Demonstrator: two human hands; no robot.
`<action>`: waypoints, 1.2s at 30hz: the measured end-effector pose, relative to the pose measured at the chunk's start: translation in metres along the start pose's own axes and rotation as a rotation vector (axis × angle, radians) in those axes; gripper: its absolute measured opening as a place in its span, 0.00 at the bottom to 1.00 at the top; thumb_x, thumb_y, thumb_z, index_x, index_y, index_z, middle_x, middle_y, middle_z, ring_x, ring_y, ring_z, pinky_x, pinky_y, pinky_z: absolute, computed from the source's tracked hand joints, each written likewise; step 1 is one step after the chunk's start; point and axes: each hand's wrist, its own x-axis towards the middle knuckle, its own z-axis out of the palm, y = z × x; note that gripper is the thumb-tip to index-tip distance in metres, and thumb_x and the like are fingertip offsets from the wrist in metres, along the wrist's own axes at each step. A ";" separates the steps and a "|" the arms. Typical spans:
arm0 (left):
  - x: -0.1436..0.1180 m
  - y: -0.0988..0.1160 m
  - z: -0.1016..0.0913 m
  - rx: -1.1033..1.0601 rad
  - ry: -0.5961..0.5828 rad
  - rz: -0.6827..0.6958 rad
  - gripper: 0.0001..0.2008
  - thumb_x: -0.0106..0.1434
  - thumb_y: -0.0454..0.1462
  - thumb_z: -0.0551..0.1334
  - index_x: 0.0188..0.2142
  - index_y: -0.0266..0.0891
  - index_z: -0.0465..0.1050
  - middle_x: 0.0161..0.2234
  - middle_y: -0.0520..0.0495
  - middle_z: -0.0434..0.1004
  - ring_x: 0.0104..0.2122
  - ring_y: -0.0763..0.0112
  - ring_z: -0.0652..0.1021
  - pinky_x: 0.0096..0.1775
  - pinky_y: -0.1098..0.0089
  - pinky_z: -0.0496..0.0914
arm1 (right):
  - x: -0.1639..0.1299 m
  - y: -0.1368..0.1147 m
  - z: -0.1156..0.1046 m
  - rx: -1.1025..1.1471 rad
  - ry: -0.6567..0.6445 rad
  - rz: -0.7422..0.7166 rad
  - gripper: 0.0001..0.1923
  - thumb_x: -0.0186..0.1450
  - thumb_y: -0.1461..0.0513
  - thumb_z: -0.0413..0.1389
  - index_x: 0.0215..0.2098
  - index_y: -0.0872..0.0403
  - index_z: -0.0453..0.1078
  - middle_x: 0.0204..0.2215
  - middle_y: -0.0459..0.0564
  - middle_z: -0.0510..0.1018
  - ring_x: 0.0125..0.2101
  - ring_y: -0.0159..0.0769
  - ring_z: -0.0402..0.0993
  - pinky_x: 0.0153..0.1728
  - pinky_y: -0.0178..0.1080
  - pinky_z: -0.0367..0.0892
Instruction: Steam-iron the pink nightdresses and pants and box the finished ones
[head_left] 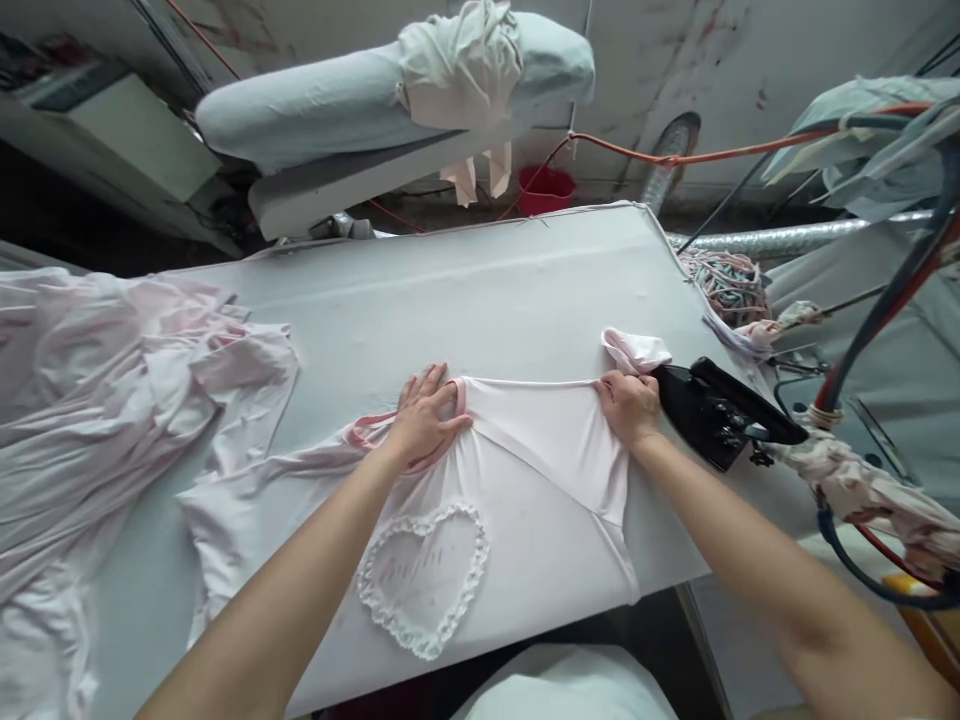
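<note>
A pale pink shirt (540, 450) lies across the ironing table, with a ruffled white heart (367, 580) on its front. My left hand (427, 415) rests flat at its pink neckline, fingers and thumb apart. At the shirt's upper right corner, my right hand (630, 402) has its fingers closed on the fabric, pulling the top edge fairly straight. A folded pink end of cloth (636, 350) sticks up just beyond that hand. Close beside my right hand rests a black iron (712, 415), its hose and cable running off to the right.
More pale pink garments (112, 400) lie heaped on the left of the table (450, 290). A padded pressing arm (315, 105) with cloth tied round it stands behind. Hoses (892, 300) hang at the right, near a bundle of fabric strips (727, 285). A red bucket (545, 190) is on the floor.
</note>
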 end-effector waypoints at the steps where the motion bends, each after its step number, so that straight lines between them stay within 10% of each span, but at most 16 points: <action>1: 0.001 0.000 -0.001 -0.019 0.004 -0.002 0.26 0.63 0.50 0.64 0.58 0.44 0.73 0.74 0.43 0.47 0.73 0.56 0.50 0.71 0.52 0.43 | 0.000 -0.003 0.003 0.007 0.020 0.026 0.17 0.73 0.54 0.48 0.39 0.55 0.75 0.32 0.56 0.81 0.36 0.43 0.74 0.50 0.44 0.56; 6: 0.007 0.001 0.001 -0.109 0.057 -0.038 0.19 0.65 0.50 0.63 0.50 0.46 0.76 0.74 0.47 0.48 0.73 0.59 0.49 0.71 0.52 0.41 | 0.003 -0.007 -0.015 0.028 0.112 -0.029 0.18 0.71 0.59 0.45 0.44 0.55 0.75 0.41 0.60 0.82 0.45 0.47 0.76 0.49 0.46 0.60; 11: 0.006 0.002 0.004 -0.145 0.082 -0.043 0.19 0.63 0.49 0.64 0.51 0.46 0.76 0.74 0.47 0.49 0.73 0.59 0.50 0.71 0.53 0.40 | -0.010 0.052 -0.078 -0.042 0.433 -0.035 0.27 0.72 0.54 0.42 0.59 0.59 0.69 0.59 0.68 0.73 0.61 0.54 0.67 0.57 0.54 0.62; 17: 0.004 0.000 0.003 -0.185 0.133 -0.036 0.19 0.61 0.48 0.66 0.49 0.46 0.77 0.73 0.46 0.53 0.73 0.58 0.52 0.71 0.53 0.41 | -0.014 0.109 -0.133 0.106 -0.279 0.309 0.27 0.62 0.38 0.47 0.38 0.47 0.76 0.26 0.55 0.78 0.28 0.53 0.75 0.29 0.49 0.69; 20: 0.003 -0.001 0.001 -0.211 0.137 -0.035 0.18 0.60 0.47 0.67 0.48 0.46 0.78 0.73 0.45 0.54 0.72 0.58 0.54 0.71 0.53 0.43 | -0.026 0.079 -0.161 0.259 -0.481 0.342 0.24 0.60 0.37 0.49 0.29 0.45 0.71 0.14 0.46 0.67 0.16 0.44 0.64 0.21 0.44 0.63; 24: 0.003 0.002 -0.001 -0.244 0.179 -0.029 0.13 0.60 0.46 0.67 0.43 0.45 0.79 0.72 0.45 0.55 0.72 0.60 0.54 0.71 0.53 0.44 | -0.043 -0.008 -0.173 0.326 -0.548 0.069 0.19 0.65 0.42 0.53 0.35 0.47 0.71 0.27 0.48 0.78 0.28 0.42 0.74 0.30 0.41 0.68; 29: 0.013 0.009 -0.001 -0.294 0.286 -0.173 0.08 0.62 0.44 0.65 0.32 0.43 0.79 0.70 0.47 0.62 0.70 0.57 0.60 0.70 0.52 0.49 | -0.040 -0.117 -0.119 0.353 -0.753 -0.150 0.15 0.67 0.49 0.54 0.37 0.51 0.72 0.32 0.48 0.81 0.32 0.40 0.76 0.32 0.37 0.65; 36: 0.036 0.009 -0.015 -0.282 0.291 -0.225 0.08 0.62 0.40 0.65 0.28 0.41 0.79 0.63 0.47 0.72 0.62 0.51 0.69 0.62 0.53 0.61 | -0.009 -0.190 -0.062 0.335 -0.656 -0.178 0.22 0.66 0.43 0.56 0.39 0.52 0.75 0.33 0.51 0.82 0.32 0.39 0.75 0.32 0.36 0.62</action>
